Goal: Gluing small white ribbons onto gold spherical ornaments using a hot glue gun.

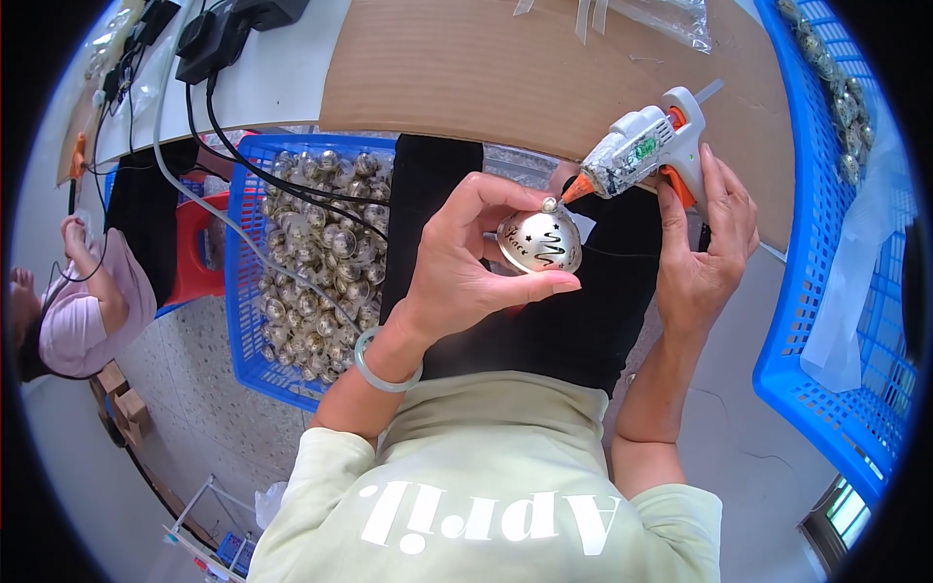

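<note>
Between the thumb and fingers of my left hand (462,257) is a round, silvery bauble (540,241) with dark printed decoration and a small cap at its top. My right hand (709,223) grips a white hot glue gun (637,151) with an orange trigger and orange nozzle. The nozzle tip points down and left at the bauble's cap, very near it; whether they touch I cannot tell. A glue stick (709,90) pokes out of the gun's back end. Both hands are above my lap, in front of the table edge.
A blue crate (236,291) full of similar baubles (326,262) stands left of my legs. Another blue crate (777,360) with baubles and clear plastic is at right. Cardboard (418,78) covers the table; black cables (282,180) hang from it. A person in pink (102,316) sits at far left.
</note>
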Demonstrator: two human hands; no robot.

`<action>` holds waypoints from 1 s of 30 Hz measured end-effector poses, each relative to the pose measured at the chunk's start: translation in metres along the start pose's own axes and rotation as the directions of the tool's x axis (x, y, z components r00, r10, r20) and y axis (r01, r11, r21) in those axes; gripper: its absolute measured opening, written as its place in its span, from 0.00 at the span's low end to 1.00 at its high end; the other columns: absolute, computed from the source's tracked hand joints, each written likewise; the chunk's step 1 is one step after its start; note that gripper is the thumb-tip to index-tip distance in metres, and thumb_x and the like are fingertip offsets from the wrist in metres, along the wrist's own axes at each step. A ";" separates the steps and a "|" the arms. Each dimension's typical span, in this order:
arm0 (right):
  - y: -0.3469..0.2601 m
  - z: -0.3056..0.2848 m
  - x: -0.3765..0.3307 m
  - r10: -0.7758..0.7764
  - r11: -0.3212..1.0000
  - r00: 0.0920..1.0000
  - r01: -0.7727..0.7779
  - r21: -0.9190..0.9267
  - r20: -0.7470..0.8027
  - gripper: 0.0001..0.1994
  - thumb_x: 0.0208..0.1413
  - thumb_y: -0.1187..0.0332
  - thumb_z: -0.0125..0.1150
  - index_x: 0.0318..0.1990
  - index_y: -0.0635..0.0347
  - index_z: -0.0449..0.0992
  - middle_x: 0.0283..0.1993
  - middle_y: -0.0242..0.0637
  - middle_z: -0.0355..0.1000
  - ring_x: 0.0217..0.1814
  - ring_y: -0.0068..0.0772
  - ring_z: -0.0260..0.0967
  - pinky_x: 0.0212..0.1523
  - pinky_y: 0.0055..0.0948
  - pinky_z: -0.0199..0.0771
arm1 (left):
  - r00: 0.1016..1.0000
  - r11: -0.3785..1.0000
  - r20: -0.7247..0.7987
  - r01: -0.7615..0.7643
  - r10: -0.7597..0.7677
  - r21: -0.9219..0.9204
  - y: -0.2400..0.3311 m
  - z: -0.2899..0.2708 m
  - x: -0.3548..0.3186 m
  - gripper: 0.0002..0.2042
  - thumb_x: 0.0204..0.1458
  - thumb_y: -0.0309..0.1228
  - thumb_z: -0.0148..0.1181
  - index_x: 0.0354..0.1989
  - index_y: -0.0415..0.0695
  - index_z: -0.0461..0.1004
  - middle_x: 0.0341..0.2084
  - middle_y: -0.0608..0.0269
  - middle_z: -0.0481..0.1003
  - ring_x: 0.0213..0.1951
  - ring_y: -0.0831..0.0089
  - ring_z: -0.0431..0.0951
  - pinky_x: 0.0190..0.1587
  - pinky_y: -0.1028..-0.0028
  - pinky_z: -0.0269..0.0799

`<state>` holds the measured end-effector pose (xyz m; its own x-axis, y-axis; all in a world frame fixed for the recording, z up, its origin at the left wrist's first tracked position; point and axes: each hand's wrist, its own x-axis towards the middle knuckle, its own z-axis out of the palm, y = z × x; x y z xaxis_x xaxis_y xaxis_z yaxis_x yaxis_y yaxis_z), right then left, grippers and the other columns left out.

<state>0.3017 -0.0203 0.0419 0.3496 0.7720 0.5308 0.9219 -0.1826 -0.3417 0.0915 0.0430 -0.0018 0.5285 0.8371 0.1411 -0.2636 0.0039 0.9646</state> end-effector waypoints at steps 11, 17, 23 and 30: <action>-0.002 0.000 -0.002 0.030 1.000 1.000 -0.030 -0.003 0.002 0.21 0.55 0.66 0.71 0.58 0.47 0.79 0.57 0.34 0.77 0.62 0.35 0.69 0.66 0.40 0.62 | 0.998 0.999 -0.046 -0.038 0.036 -0.037 -0.001 0.005 0.001 0.30 0.37 0.26 0.82 0.47 0.39 0.70 0.45 0.60 0.75 0.45 0.71 0.81 0.43 0.74 0.85; -0.003 -0.002 -0.003 0.037 0.999 0.999 -0.037 0.001 -0.002 0.21 0.55 0.66 0.71 0.58 0.47 0.80 0.56 0.33 0.77 0.62 0.34 0.69 0.66 0.40 0.62 | 0.998 0.998 -0.053 -0.024 0.021 -0.052 0.001 0.006 0.000 0.29 0.37 0.24 0.82 0.47 0.39 0.69 0.44 0.58 0.75 0.45 0.72 0.81 0.43 0.75 0.85; -0.003 -0.002 -0.006 0.045 0.999 0.999 -0.045 0.015 -0.008 0.21 0.54 0.66 0.72 0.57 0.47 0.81 0.56 0.33 0.78 0.62 0.34 0.69 0.65 0.39 0.63 | 0.998 0.999 -0.057 -0.018 0.015 -0.044 0.004 0.007 -0.001 0.29 0.38 0.24 0.81 0.48 0.39 0.68 0.43 0.59 0.75 0.44 0.73 0.81 0.42 0.76 0.85; -0.002 -0.001 -0.009 0.038 0.999 0.999 -0.037 0.029 -0.037 0.21 0.53 0.68 0.73 0.56 0.47 0.81 0.55 0.33 0.78 0.61 0.34 0.70 0.64 0.39 0.65 | 0.982 0.977 -0.123 -0.121 0.144 0.177 0.002 0.011 0.000 0.28 0.37 0.27 0.82 0.45 0.38 0.71 0.40 0.61 0.74 0.40 0.76 0.80 0.38 0.78 0.84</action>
<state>0.2969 -0.0272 0.0385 0.3900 0.7414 0.5461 0.9033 -0.1930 -0.3830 0.0997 0.0374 0.0023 0.3813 0.8899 0.2502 -0.1785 -0.1947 0.9645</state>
